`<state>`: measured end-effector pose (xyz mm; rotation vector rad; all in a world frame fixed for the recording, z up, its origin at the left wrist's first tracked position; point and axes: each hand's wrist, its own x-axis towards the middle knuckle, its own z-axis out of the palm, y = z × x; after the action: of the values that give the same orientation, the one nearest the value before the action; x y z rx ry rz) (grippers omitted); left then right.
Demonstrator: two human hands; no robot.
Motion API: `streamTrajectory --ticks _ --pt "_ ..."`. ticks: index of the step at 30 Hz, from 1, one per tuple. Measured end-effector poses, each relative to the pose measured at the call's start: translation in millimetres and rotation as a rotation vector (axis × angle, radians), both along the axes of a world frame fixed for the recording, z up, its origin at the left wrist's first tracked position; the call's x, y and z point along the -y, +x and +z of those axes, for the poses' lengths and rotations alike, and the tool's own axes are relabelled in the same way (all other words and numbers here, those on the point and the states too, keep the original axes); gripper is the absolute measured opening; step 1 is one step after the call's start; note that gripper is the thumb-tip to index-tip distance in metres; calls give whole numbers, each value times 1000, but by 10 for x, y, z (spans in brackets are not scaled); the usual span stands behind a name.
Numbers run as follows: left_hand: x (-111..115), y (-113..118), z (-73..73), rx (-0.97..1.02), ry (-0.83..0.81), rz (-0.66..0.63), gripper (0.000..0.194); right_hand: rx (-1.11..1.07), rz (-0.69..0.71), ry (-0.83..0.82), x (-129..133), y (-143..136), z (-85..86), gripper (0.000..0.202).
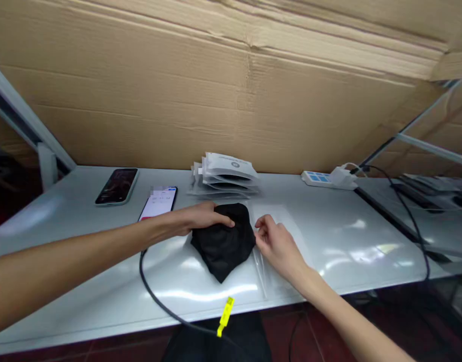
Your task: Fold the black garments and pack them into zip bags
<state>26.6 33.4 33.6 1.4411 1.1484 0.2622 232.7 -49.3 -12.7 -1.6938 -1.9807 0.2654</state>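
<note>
A folded piece of black cloth [221,251] lies on the table in front of me, a corner pointing toward me. My left hand [206,216] grips it from the upper left, thumb pressed on top and the other fingers hidden behind or under it. At the cloth's right edge, my right hand [274,241] is closed in a pinch; whether the fingertips hold the cloth or the plastic is unclear. Under and beside that hand a clear plastic bag [291,236] lies flat, its edge meeting the cloth's right side.
Several packed frosted bags [231,176] are stacked behind the cloth. Two phones, a dark one [117,186] and a lit one [159,202], lie at left. A power strip [317,178] sits back right. A black cable [155,296] with a yellow tag [225,317] crosses the front edge.
</note>
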Motion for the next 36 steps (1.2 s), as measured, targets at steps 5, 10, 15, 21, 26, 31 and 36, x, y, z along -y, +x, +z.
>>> streamTrajectory --ticks 5,10,15,21,26,31,36 --pt "93 -34 -171 104 -98 309 24 15 -14 40 28 -55 36 5" --pt "240 -79 -217 238 -239 419 31 64 3 50 37 -84 4 6" --pt "398 -82 -208 369 -432 315 42 82 17 38 31 -127 19 7" --pt "381 -45 -278 298 -400 413 33 123 20 -36 59 -116 59 9" --pt "359 -17 -309 245 -349 480 22 162 27 -74 55 -79 47 10" --pt "385 -16 -278 334 -351 399 28 151 51 -57 58 -115 62 9" --pt "377 -39 -273 431 -520 279 32 119 104 -30 106 -152 86 7"
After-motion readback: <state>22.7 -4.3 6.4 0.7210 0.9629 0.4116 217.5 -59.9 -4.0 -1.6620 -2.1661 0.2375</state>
